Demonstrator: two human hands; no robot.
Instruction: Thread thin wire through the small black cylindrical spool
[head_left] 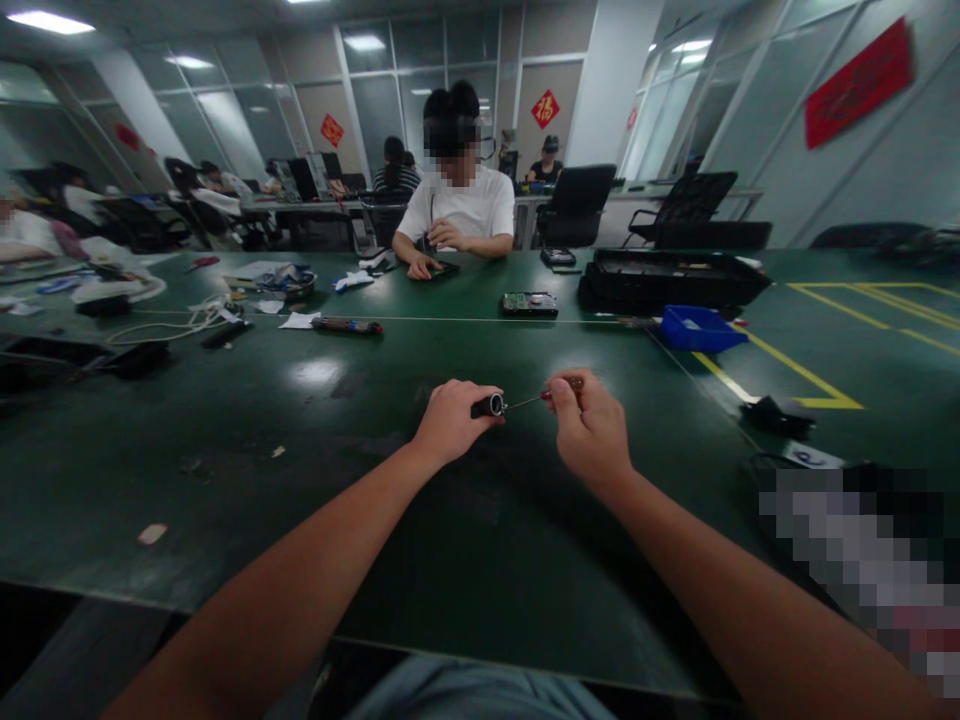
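1. Centre of the frame, above the bench point(450, 560): the left hand point(452, 420) has its grip closed around 1 black tube point(487, 406).
2. The right hand point(596, 435) pinches 1 screwdriver point(574, 384), tip at the tube's open end.
3. Probably mid-work; what is finished or left, I cannot tell.

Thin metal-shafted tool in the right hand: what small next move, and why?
Perhaps ease the tool slightly leftward: the left hand grips a black cylinder with a silver rim, and the right hand points the shaft toward it.
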